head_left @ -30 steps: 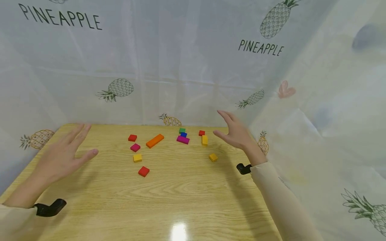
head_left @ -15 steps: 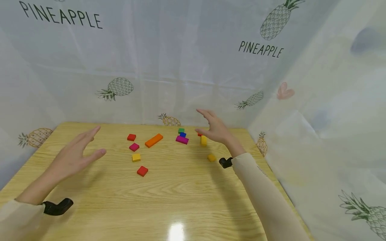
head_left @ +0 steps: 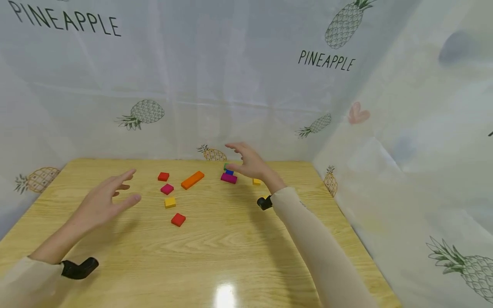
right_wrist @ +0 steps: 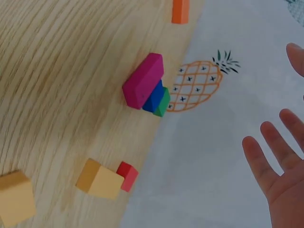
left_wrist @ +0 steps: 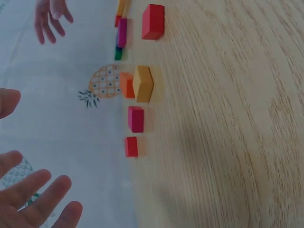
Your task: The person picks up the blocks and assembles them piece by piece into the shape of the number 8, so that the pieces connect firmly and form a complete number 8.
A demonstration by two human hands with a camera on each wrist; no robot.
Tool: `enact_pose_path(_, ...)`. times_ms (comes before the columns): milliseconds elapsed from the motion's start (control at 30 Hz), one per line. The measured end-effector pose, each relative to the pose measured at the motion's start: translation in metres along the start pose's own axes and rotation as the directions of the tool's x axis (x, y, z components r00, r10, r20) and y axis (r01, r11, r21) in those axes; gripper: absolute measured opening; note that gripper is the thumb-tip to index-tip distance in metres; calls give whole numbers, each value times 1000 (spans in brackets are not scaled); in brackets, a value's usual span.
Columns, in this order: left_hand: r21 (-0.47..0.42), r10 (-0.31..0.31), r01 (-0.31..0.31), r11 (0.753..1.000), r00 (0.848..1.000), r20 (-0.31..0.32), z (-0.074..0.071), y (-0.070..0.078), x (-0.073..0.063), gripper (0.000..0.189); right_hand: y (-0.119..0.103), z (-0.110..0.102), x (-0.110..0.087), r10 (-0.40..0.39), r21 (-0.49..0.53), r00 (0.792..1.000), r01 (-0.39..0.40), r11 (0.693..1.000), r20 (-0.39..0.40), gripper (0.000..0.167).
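Observation:
My right hand [head_left: 250,163] hovers, fingers loosely spread and holding nothing, by the purple block [head_left: 229,178], blue block [head_left: 229,172] and green block [head_left: 225,166], partly covering the green one. My left hand [head_left: 101,204] is raised over the left side of the table, fingers apart and nothing in them. Nearest to it stand a yellow block [head_left: 170,202], a pink block [head_left: 167,188] and two red blocks, one far [head_left: 163,176] and one near [head_left: 178,220]. Between the hands lies a long orange block [head_left: 192,180].
On the right are a long yellow block [right_wrist: 100,180] touching a small red block [right_wrist: 127,175], and another yellow block [right_wrist: 16,198]; the right arm partly hides this group in the head view. A pineapple-print sheet [head_left: 185,107] hangs along the back edge of the wooden table [head_left: 215,252].
My right hand has swept left, from beside the right-hand yellow blocks to the purple, blue and green blocks. My left hand has drifted right and slightly down. The blocks stay in place.

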State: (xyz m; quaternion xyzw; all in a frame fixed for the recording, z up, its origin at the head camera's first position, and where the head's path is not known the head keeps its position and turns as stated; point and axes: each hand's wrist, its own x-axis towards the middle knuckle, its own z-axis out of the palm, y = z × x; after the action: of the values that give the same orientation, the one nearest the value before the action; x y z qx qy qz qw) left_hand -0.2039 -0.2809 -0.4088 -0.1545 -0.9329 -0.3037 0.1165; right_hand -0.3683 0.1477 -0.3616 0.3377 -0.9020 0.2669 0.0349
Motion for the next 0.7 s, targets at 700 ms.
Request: enact_pose_path(700,-136,-17,26,990,997,71,28,2,15,76,14,64,30,-37,92,996,29,995,79,63)
